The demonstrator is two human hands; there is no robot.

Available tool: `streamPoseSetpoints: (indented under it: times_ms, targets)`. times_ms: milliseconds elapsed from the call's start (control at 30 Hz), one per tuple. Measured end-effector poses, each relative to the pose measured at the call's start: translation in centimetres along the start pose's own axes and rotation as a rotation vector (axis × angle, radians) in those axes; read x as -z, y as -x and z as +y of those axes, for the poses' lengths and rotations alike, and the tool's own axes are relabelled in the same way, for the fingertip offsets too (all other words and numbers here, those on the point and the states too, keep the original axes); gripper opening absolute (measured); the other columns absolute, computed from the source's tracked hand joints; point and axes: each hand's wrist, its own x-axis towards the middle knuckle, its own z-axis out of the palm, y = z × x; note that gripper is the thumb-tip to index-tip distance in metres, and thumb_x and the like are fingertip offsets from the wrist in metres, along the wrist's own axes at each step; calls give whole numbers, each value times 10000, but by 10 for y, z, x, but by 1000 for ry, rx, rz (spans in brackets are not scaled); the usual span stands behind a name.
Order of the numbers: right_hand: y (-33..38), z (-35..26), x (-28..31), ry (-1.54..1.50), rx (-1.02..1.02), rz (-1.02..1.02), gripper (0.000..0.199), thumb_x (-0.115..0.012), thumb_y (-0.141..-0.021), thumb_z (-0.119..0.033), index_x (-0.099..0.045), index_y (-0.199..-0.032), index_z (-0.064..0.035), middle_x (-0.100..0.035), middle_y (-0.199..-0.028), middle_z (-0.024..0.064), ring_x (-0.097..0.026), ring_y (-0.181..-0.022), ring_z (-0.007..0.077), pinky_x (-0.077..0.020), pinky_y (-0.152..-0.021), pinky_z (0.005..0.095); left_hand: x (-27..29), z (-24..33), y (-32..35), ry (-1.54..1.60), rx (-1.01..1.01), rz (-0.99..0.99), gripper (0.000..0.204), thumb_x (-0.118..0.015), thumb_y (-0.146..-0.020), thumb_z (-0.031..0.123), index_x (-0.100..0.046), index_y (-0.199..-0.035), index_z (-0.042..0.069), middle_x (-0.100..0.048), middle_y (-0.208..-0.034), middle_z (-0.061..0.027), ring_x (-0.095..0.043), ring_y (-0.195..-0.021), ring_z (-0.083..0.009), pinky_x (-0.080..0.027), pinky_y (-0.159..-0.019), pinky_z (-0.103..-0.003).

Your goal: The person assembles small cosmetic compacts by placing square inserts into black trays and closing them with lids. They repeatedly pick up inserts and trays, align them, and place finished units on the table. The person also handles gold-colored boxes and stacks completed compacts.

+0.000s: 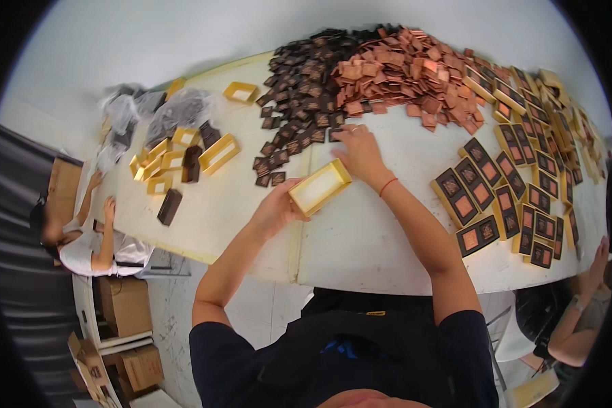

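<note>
My left hand point(277, 209) grips an open gold-edged box point(319, 188) by its left end, holding it tilted above the table; its pale inside shows no contents. Beyond the box, my right hand point(361, 152) reaches to the near edge of a heap of small dark square packets point(306, 85). Its fingertips rest on one dark square packet point(334, 135), while the thumb stays apart from the fingers. Beside the dark heap, farther right, rises a pile of copper-coloured square packets point(404, 71).
Filled gold boxes point(481, 234) with dark and copper squares crowd the right side of the table point(381, 255). At left lie gold boxes point(219, 154), dark sleeves point(170, 207) and clear plastic bags point(180, 112). A person point(92, 238) works at the left; another person's arm point(578, 319) shows at right.
</note>
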Motion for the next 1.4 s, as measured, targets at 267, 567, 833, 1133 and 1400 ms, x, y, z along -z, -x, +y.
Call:
streamPoseSetpoints:
  times_ms: [267,567,833,1133,1400]
  targets:
    - [14,-4,37,42,-51,-21,251,-746,-753,-127,-621,-954,-43,-601,-958,149,-594,-938,346,-489,-805,452,131,37,7,-1210,-579,804,239,-626,-950,256,-665,-1102,78,-714,-940,-98,-700,-785,-258,-545,-683,-371]
    - [52,-18,69,-129,-131,-232,328,-756,-744,-80,-655,-1052,-35,-610,-1004,149,-579,-970,333,-486,-859,409,213,128,-66,-1434,-34,1170,712,-702,-727,608,-620,-1241,122,-712,-1130,-155,-627,-1132,-328,-429,-966,-444]
    - [106,-45,123,-182,-73,-204,506,-771,-772,-77,-601,-1247,-34,-584,-1296,180,-534,-1202,361,-442,-1019,410,222,121,-29,-888,-480,1079,592,-665,-860,419,-536,-1351,114,-702,-1161,-172,-672,-1058,-347,-483,-951,-419]
    - [56,-73,83,-346,97,-303,1044,-856,-729,-257,-266,-1577,-111,-318,-1593,198,-260,-1489,383,-272,-1184,460,-34,9,28,-1138,-487,120,554,-501,-1033,332,-393,-1524,98,-546,-1334,-174,-520,-1191,-261,-404,-1023,-346]
    - [31,-66,70,-578,98,-451,1035,-864,-707,-269,-294,-1549,-72,-483,-1429,260,-455,-1329,414,-380,-1114,414,-29,13,24,222,-216,-314,587,-342,-1070,488,-463,-1448,55,-630,-1219,-141,-626,-959,-178,-507,-839,-315]
